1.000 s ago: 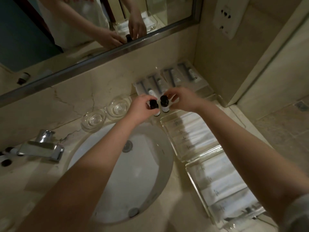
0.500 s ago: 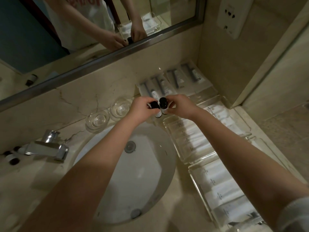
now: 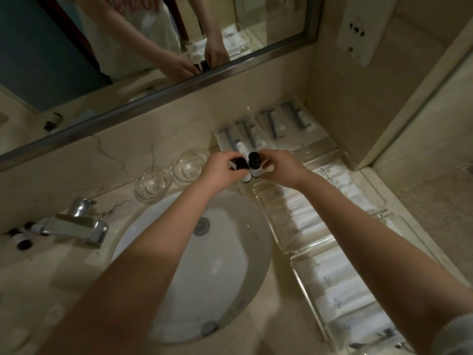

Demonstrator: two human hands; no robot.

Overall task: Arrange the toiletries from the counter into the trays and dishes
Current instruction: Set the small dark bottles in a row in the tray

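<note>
Left hand (image 3: 220,170) pinching one dark-capped bottle (image 3: 242,168), right hand (image 3: 282,167) pinching another (image 3: 254,163) (bottles touching), above the counter (image 3: 122,196)

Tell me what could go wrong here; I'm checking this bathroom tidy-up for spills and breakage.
1. Each hand, left hand and right hand, holds a small dark-capped bottle just behind the sink; if a grip slips, one could drop into the basin.
2. The two glass dishes sit close to the left hand; a sideways move might knock them.

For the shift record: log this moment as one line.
left hand: grips bottle | right hand: grips second bottle | glass dishes: empty
</note>
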